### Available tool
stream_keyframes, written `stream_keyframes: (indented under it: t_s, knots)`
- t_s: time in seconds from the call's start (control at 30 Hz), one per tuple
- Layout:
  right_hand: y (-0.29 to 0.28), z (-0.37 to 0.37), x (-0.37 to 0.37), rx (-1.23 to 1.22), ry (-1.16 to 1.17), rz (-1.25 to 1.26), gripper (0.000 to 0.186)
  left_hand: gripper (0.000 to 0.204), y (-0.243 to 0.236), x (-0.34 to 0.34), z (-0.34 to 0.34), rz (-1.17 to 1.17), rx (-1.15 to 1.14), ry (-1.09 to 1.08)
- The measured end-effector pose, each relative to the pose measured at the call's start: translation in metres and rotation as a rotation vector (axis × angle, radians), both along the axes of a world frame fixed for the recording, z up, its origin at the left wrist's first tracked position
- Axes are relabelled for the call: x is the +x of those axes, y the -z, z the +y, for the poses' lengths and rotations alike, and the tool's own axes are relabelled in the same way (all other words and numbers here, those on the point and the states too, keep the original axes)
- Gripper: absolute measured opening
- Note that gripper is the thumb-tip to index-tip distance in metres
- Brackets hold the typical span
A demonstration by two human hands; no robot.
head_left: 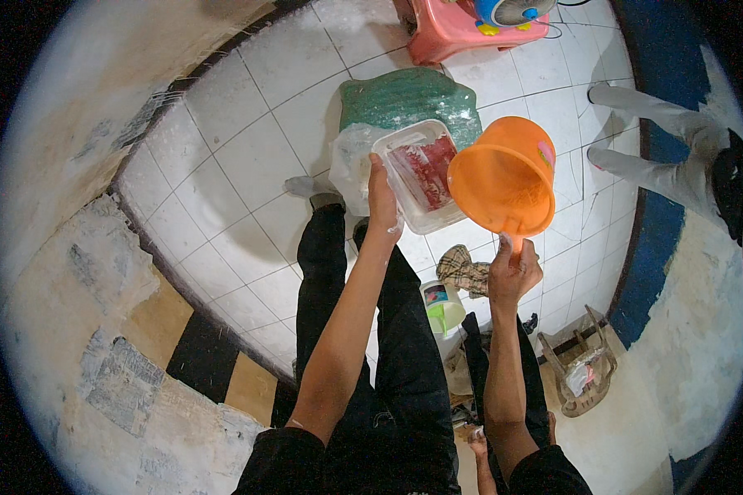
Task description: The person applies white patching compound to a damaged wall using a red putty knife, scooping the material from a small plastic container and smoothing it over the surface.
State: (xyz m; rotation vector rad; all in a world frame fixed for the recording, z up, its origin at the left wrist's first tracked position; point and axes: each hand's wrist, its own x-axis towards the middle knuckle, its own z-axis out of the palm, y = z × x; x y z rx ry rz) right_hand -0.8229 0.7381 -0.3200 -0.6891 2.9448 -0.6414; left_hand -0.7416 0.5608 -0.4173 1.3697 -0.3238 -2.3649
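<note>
A pale rectangular plastic tub [395, 176] is in my left hand [381, 202], which grips it by its near left side. Its floor is red, with patches of white residue. In my right hand [515, 272] is the short handle of an orange plastic dipper [504, 173]. The dipper is tilted, its mouth toward the tub, and its rim overlaps the tub's right edge in view. I cannot tell whether they touch. No filling shows inside the dipper. Beneath the tub are a green sack [409, 97] with white powder on it and a crumpled clear plastic bag [351, 165].
A pink stool [428, 37] carries a blue fan [512, 10]. A person [669, 153] in grey trousers stands at right. Nearer lie a checked cloth [464, 271] and a white bucket [431, 295] holding something green. A plastic chair [582, 403] and another person's dark-trousered legs [532, 371] are lower right.
</note>
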Motion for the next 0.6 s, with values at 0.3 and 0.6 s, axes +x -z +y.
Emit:
stream_keyframes:
  t_s: [0.3,0.6]
  knots:
    - [0.000,-0.003,0.000,-0.047,0.035,-0.012,0.027,0.066,0.012,0.002,0.004,0.028,-0.049,0.001]
    - [0.001,-0.003,-0.001,-0.054,0.051,-0.033,0.025,0.066,0.015,0.001,0.005,0.022,-0.052,0.015]
